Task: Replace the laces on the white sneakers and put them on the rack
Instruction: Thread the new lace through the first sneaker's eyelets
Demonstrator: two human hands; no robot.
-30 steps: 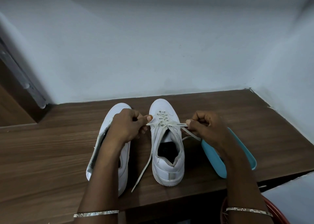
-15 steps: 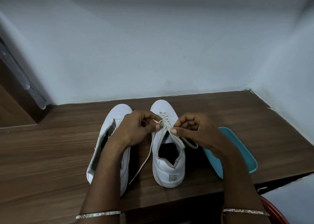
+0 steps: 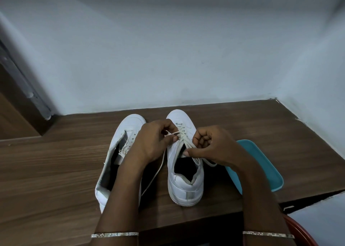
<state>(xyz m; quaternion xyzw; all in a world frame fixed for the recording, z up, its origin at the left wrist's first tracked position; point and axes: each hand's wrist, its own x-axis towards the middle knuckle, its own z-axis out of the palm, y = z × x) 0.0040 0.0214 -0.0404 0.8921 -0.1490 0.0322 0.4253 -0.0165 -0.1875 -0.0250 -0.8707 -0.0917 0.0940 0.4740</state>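
Observation:
Two white sneakers stand side by side on a brown wooden table [image 3: 56, 171], toes toward the wall. The right sneaker [image 3: 183, 182] carries a cream lace [image 3: 182, 135] threaded through its upper eyelets. My left hand [image 3: 149, 143] pinches one lace strand over the tongue; the loose end [image 3: 155, 174] trails down between the shoes. My right hand [image 3: 211, 147] pinches the other strand beside the shoe's collar. The left sneaker [image 3: 123, 133] is open, without a lace, and my left forearm covers much of it.
A turquoise tray [image 3: 265, 163] lies right of the sneakers, partly under my right wrist. White walls close the table at the back and right. A red rounded object [image 3: 302, 232] shows at the bottom right, below the table's front edge.
Both hands have drawn in from a wide pull on the lace to a close position over the right sneaker's eyelets. My right hand has shifted down toward the collar.

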